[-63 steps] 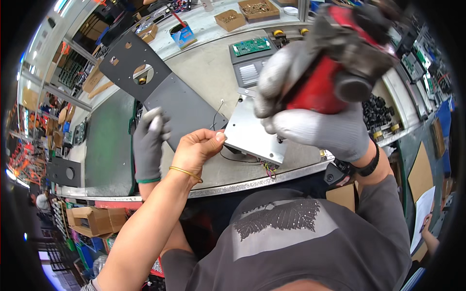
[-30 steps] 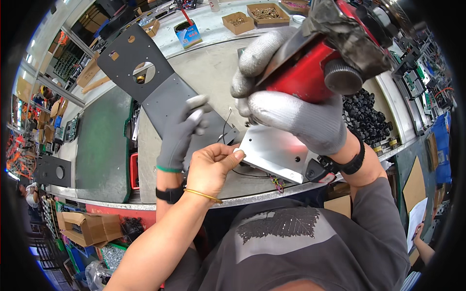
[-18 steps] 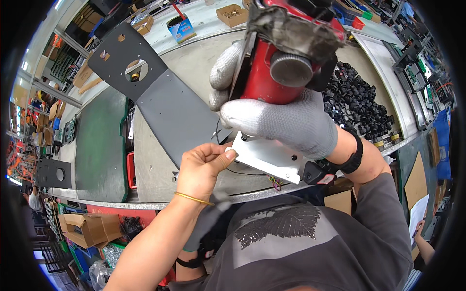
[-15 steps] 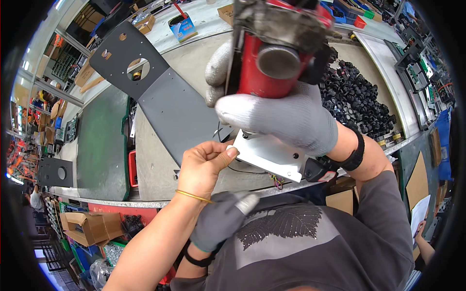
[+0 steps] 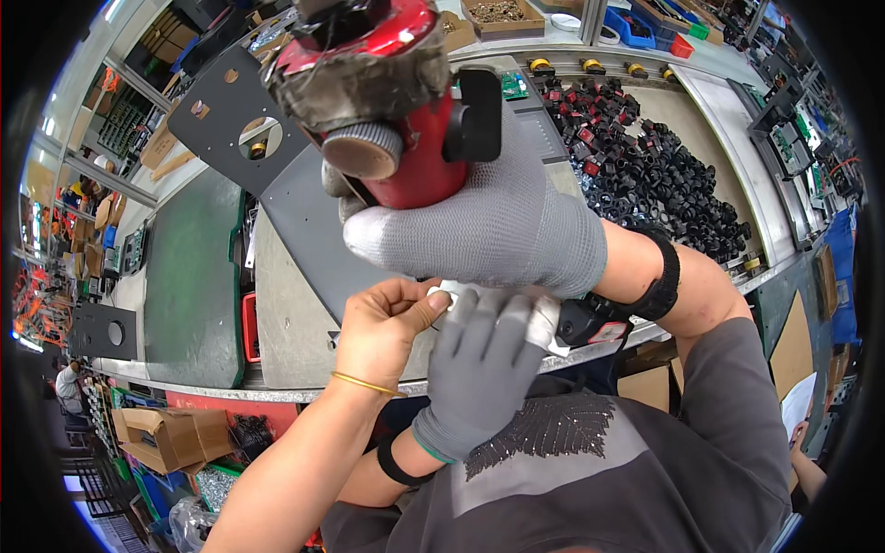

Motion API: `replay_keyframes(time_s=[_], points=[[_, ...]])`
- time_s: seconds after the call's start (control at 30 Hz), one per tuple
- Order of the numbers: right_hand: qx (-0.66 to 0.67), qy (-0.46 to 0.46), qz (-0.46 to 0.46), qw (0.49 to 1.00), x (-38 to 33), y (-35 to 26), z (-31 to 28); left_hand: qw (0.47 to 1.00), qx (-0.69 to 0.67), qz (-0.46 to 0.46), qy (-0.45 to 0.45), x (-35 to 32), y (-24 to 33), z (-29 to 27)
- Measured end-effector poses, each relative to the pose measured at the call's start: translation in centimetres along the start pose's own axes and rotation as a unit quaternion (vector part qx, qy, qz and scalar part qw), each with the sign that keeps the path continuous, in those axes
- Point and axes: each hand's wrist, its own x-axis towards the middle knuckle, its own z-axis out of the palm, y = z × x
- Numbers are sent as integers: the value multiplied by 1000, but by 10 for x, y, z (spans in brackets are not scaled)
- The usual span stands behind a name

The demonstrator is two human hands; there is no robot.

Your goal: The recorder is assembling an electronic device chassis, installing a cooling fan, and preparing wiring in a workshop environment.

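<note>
On the grey tabletop (image 5: 286,313), another person's bare hand (image 5: 383,327) pinches a thin wire beside the gloved left hand (image 5: 484,355), fingers spread flat on the pale metal plate (image 5: 544,323), while the gloved right hand (image 5: 489,226) is clamped around the red cylindrical power screwdriver (image 5: 396,120) above it.

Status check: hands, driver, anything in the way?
Right hand shut on red driver. Left hand flat on plate. Co-worker's bare hand pinches a wire at the plate, under the driver.
</note>
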Motion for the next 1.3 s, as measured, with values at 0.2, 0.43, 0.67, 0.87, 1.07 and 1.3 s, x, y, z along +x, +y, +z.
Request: replay_keyframes(time_s=[0.2,0.43,0.67,0.87,1.07,1.3], points=[[89,33,56,994,0,4,-6,1000,-10,17,-17,5,-2,0],[167,48,103,979,-6,-2,-12,1000,-5,2,1,7,-3,3],[148,24,62,987,-7,1,-12,1000,1,7,-12,3,-4,7],[175,24,171,969,-5,-13,-13,1000,2,-7,-10,0,-4,8],[77,12,52,996,-4,2,-12,1000,1,-5,-8,4,-3,8],[131,42,101,985,-3,-7,-8,1000,8,-13,-7,-1,-3,6]])
